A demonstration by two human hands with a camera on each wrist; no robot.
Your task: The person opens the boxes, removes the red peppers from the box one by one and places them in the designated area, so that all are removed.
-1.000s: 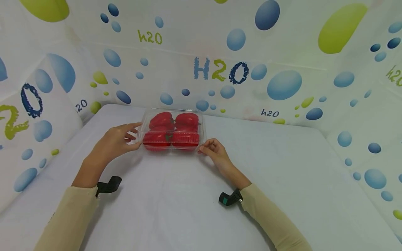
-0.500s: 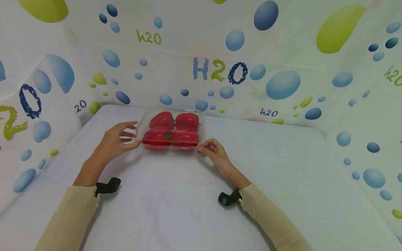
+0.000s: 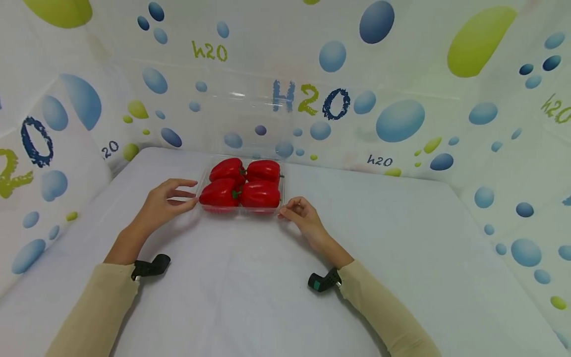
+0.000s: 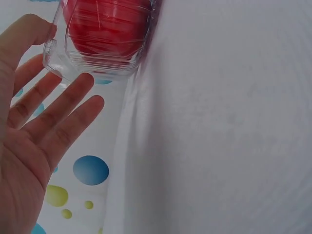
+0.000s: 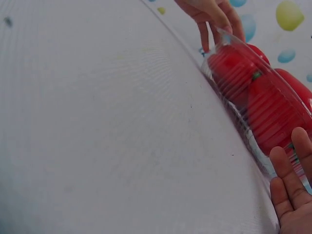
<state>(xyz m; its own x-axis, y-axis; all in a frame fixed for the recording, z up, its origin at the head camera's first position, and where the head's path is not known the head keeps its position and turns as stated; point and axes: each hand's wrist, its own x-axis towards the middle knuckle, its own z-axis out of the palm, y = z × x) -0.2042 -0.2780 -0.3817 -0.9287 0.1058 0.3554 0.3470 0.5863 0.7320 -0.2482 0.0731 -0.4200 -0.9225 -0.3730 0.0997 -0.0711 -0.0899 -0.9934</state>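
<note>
A clear plastic clamshell box lies toward the back of the table in the head view, holding several red bell peppers, glossy with green stems. Its transparent lid stands raised behind them, faint against the backdrop. My left hand is at the left side, fingers extended and spread; in the left wrist view its thumb touches the box corner. At the front right corner my right hand pinches the rim between thumb and forefinger. Its other fingers are spread along the box in the right wrist view.
A white cloth covers the table. Behind and at both sides hangs a white backdrop with blue and green ovals and "H2O" lettering. Black wrist cameras sit at the cuffs of the beige sleeves.
The lid has swung up and back off the peppers, which now lie uncovered. Both hands stay at the box's sides; the left fingers have shifted slightly.
</note>
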